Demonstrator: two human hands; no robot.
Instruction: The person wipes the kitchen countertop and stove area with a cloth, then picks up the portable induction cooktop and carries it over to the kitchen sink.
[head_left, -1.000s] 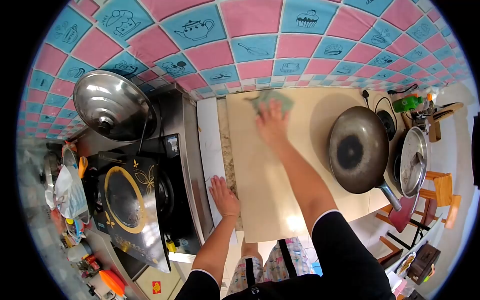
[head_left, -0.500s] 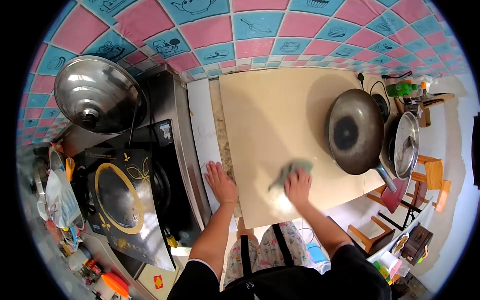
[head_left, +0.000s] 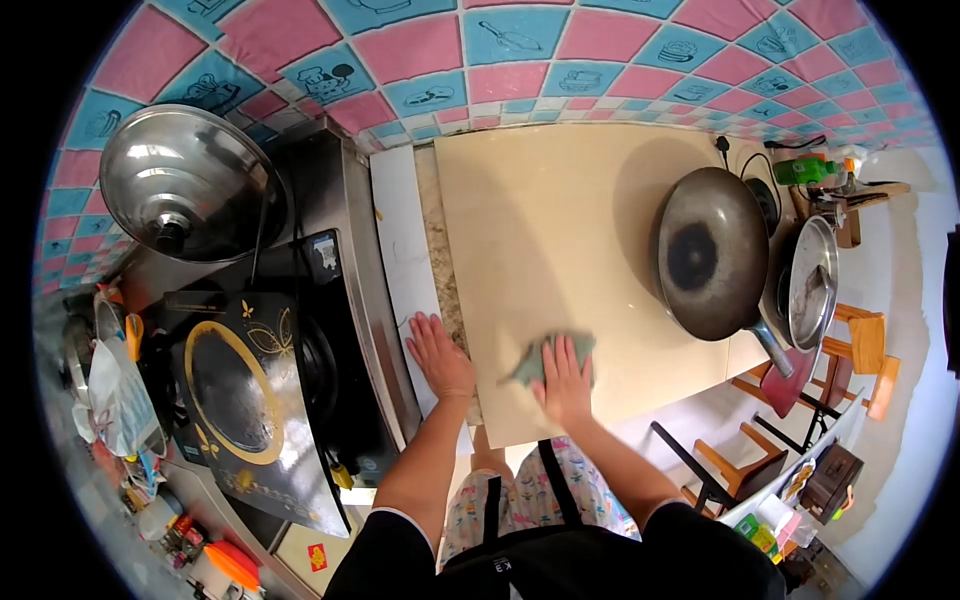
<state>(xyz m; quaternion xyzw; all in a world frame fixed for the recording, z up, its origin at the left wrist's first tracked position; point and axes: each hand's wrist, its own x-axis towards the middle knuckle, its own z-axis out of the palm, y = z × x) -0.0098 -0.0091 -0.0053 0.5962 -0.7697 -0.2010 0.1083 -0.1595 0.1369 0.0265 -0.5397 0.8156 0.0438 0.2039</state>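
My right hand [head_left: 566, 385] lies on a grey-green cloth [head_left: 530, 368], pressing it against the beige board [head_left: 540, 230] near its front edge. The fingers point away from me over the cloth, and part of it is hidden beneath them. My left hand [head_left: 440, 357] rests flat with spread fingers on the white strip [head_left: 402, 240] and the speckled edge left of the board, holding nothing. A large wok [head_left: 735, 250] stands on the board's right part, its handle toward the front right.
On the left are a black stove [head_left: 345, 400], a tilted black-and-gold panel [head_left: 235, 390] and a steel lid [head_left: 190, 180]. A pan with a lid [head_left: 808, 280], a green bottle [head_left: 803, 170] and a plug [head_left: 722, 145] are at the right. Wooden chairs [head_left: 740, 460] stand beyond the front edge.
My right hand and the cloth have moved from the board's back edge to its front, then slightly left. My left hand stays in about the same place. The view has shifted.
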